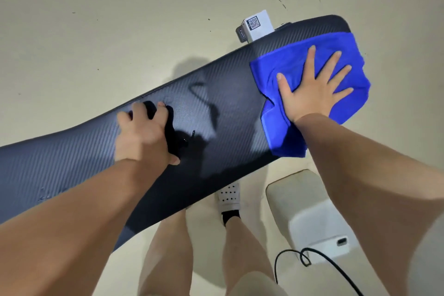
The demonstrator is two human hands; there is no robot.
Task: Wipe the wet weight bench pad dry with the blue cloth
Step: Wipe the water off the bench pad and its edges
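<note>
The long black textured bench pad runs diagonally from lower left to upper right. The blue cloth lies spread over its right end, with a corner hanging off the near edge. My right hand presses flat on the cloth, palm down and fingers spread, not gripping it. Around the middle of the pad, my left hand is closed on a small black object that rests on the surface. Glossy wet drops and streaks show just right of that hand.
A white box with a QR code sits behind the pad's far edge. A white device with a black cable lies on the floor at the lower right. My legs and a white shoe are beside the pad's near edge.
</note>
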